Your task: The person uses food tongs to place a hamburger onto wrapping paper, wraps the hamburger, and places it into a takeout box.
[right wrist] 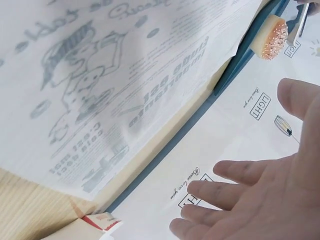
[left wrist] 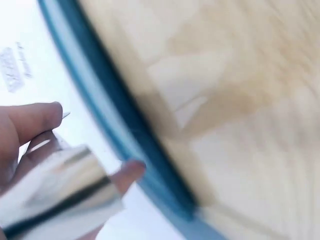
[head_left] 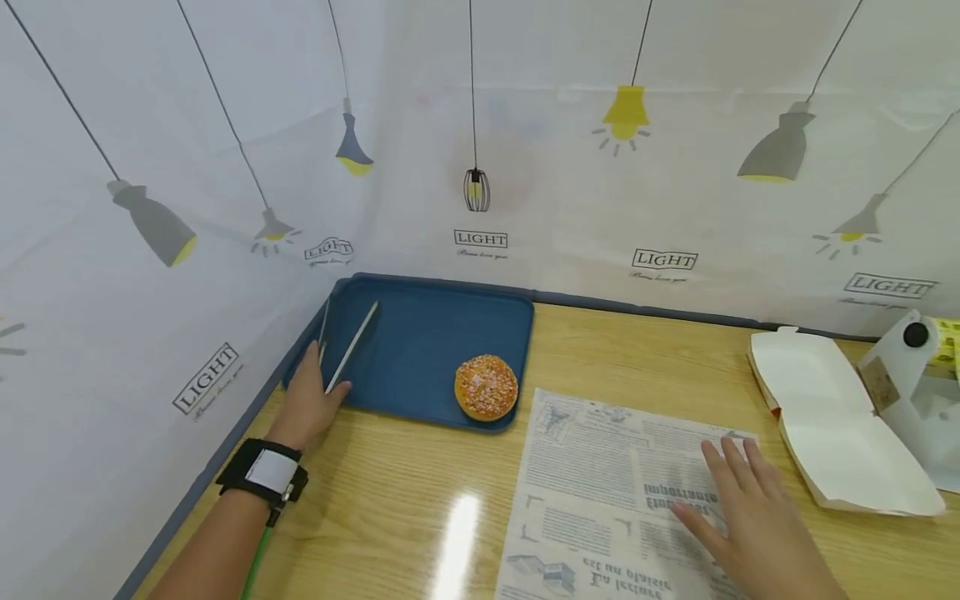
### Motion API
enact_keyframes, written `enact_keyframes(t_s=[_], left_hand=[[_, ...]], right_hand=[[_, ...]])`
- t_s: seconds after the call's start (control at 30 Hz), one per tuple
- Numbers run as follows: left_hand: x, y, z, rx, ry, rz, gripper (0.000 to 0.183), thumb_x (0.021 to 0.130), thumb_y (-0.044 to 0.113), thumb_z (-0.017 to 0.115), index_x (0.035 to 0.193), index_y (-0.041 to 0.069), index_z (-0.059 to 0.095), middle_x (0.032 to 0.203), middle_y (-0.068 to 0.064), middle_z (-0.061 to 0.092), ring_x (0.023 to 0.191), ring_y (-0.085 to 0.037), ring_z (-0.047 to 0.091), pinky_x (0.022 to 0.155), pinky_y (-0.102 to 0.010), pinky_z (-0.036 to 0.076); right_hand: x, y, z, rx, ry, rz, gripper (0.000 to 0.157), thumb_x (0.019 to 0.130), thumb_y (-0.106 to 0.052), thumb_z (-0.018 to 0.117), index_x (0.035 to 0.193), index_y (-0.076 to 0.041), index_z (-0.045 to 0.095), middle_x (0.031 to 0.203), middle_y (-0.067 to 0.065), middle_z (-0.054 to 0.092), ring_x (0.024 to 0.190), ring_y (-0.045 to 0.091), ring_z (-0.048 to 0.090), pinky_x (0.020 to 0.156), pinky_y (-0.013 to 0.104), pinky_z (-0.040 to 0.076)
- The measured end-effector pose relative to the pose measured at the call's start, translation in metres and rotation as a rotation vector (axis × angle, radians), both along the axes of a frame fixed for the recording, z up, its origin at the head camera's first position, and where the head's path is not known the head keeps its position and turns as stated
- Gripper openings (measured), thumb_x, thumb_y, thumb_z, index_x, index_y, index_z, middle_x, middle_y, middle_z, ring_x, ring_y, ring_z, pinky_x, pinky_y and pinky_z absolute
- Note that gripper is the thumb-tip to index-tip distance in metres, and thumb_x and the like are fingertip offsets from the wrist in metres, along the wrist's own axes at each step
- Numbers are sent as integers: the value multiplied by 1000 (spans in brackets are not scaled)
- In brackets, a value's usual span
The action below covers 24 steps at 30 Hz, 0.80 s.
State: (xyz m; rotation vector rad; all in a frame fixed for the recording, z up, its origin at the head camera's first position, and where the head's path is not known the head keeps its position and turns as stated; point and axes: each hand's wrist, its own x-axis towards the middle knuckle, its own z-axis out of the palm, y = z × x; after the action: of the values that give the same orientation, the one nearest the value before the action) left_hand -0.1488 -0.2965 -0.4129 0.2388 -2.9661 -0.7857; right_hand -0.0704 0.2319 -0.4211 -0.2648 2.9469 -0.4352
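Note:
My left hand (head_left: pixel 311 404) grips a pair of metal tongs (head_left: pixel 352 346) over the near left corner of the blue tray (head_left: pixel 420 292). The two arms of the tongs spread apart and point toward the back. In the left wrist view, the tongs' wide shiny metal (left wrist: pixel 65 195) lies between thumb and fingers. A round bun (head_left: pixel 486 388) with pale sprinkles sits at the tray's front right corner, away from the tongs. Above the printed wrapping paper (head_left: pixel 585 475), my right hand (head_left: pixel 765 517) has its fingers spread and holds nothing.
An unfolded white takeaway box (head_left: pixel 847 417) lies on the right side of the wooden table (head_left: pixel 397 492). Behind it stands a white device with a black knob (head_left: pixel 916 335). A lamp-printed sheet (head_left: pixel 555 208) walls off the back and left.

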Motion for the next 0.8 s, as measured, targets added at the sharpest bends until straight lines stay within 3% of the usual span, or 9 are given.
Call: enact_keyframes(t_s=[0.2,0.33,0.47,0.6,0.7,0.8], left_hand=[[14,37,25,52,144,-70,91,92,13,63,156,-3,1,152,-40,30,123,-53,49,91,-63,53],[26,74,42,71,204,-149,94,90,12,66,157,3,0,153,-35,32,123,-50,50,89,-59,56],[40,115,55,64,244,-222,95,88,12,69,157,5,5,156,-31,32,129,-44,47,94,-58,54],[49,159,57,69,269,-276,95,86,12,71,158,7,9,157,-26,33,129,-38,50,93,-54,56],[52,190,56,77,294,-325,95,85,11,72,158,8,10,158,-21,34,128,-33,53,90,-49,59],[54,217,55,85,300,-376,95,86,11,71,158,9,10,160,-17,33,133,-29,48,95,-47,57]], right_hand=[[1,-10,12,-129,22,11,98,86,-58,58,149,10,27,153,41,26,143,54,10,107,77,21],[1,-23,25,-228,27,-5,94,89,-53,58,152,5,22,156,36,25,144,51,13,106,78,23],[4,-40,37,-366,78,7,86,93,-50,54,155,-1,19,158,31,26,141,49,25,105,75,30],[6,-59,46,-574,97,48,77,98,-42,50,156,-2,18,159,27,27,140,44,33,106,67,38],[5,-72,51,-767,51,95,74,100,-32,49,157,-3,12,162,24,21,144,39,29,109,58,38],[6,-83,56,-945,-17,156,75,101,-22,49,157,-2,3,165,23,10,147,37,20,111,54,32]])
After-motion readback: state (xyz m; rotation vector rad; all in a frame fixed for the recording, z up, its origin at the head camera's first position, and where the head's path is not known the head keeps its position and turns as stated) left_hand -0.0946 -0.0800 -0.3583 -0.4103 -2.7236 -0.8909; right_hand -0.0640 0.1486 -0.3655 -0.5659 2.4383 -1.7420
